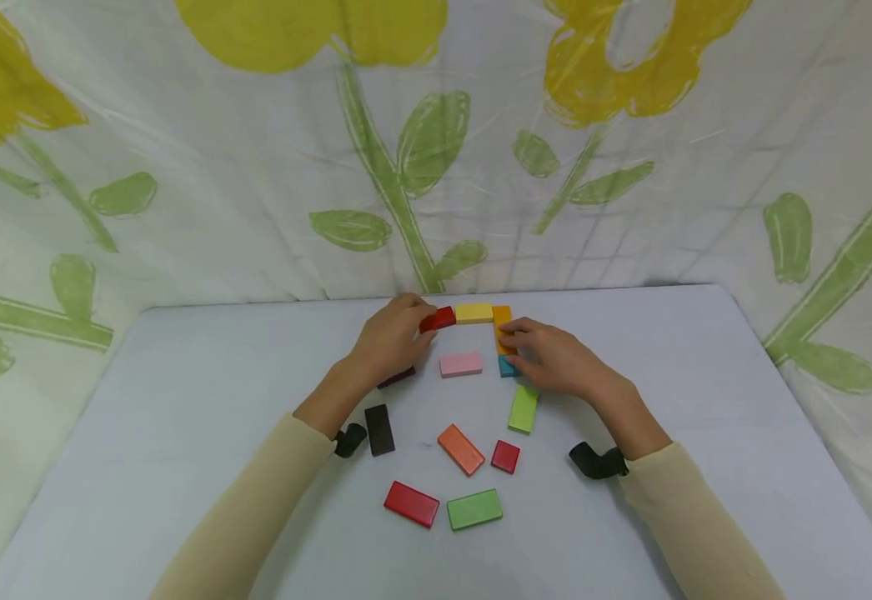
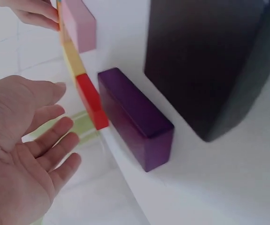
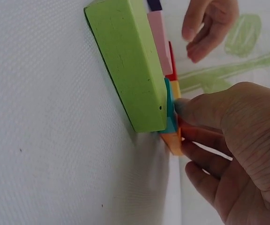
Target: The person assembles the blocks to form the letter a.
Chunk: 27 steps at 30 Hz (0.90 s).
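In the head view my left hand (image 1: 389, 340) is at the left end of a red block (image 1: 439, 318). The left wrist view shows its fingers loosely spread and apart from that block, with a purple block (image 2: 135, 117) nearby. My right hand (image 1: 556, 357) is over an orange block (image 1: 503, 315) and a teal block (image 1: 508, 367). Its thumb lies at the teal block, and its other fingers touch the orange block without closing round it. Between the red and orange blocks lies a yellow block (image 1: 474, 313); these touch in a bent row.
Inside the row lies a pink block (image 1: 461, 364). Nearer are a lime block (image 1: 523, 409), a black block (image 1: 379, 430), an orange-red block (image 1: 461, 449), a small red block (image 1: 505, 457), a long red block (image 1: 411, 504) and a green block (image 1: 475, 509). Flowered cloth (image 1: 256, 208) hangs behind the table.
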Tool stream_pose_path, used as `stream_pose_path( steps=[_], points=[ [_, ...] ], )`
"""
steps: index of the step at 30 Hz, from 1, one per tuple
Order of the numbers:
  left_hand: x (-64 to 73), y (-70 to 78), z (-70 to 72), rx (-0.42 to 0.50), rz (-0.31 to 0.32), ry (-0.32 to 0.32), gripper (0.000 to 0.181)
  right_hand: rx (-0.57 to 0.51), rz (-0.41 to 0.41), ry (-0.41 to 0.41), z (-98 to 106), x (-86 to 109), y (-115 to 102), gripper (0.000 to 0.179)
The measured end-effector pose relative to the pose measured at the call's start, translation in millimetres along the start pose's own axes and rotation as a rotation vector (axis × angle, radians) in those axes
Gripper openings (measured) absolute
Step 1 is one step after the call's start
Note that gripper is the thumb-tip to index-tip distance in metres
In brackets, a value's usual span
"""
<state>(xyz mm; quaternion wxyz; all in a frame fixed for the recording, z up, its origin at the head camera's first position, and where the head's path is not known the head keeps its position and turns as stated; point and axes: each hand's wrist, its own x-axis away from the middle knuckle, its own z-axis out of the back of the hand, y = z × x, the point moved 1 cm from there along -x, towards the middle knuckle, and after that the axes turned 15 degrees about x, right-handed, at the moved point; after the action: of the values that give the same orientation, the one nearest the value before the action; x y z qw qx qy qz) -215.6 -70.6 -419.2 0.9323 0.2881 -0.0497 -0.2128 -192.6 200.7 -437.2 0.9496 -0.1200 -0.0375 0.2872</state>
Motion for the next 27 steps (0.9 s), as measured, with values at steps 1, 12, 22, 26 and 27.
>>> stream_pose_path(
  steps=[1,12,22,26,27],
  points=[
    [1.8,1.6,0.5,0.005,-0.003,-0.001,0.040,0.002,0.001,-0.001,-0.1,0.0,0.1,0.041],
    [21.9,18.3,-2.3,0.061,0.025,0.004,0.042,0.009,0.003,-0.002,-0.1,2.2,-1.1,0.042],
    [28.0,26.3,-20.6,0.113,0.031,-0.099,0.044,0.024,-0.002,-0.006,-3.9,3.7,-1.6,0.042],
    [24.4,32.2,-24.2,0.096,-0.005,-0.135,0.044,0.023,-0.003,0.007,-1.3,1.6,-2.2,0.041],
    [23.6,33.4,-24.8,0.096,-0.018,-0.137,0.043,0.022,-0.005,0.007,-0.5,1.3,-2.4,0.041]
  ],
)
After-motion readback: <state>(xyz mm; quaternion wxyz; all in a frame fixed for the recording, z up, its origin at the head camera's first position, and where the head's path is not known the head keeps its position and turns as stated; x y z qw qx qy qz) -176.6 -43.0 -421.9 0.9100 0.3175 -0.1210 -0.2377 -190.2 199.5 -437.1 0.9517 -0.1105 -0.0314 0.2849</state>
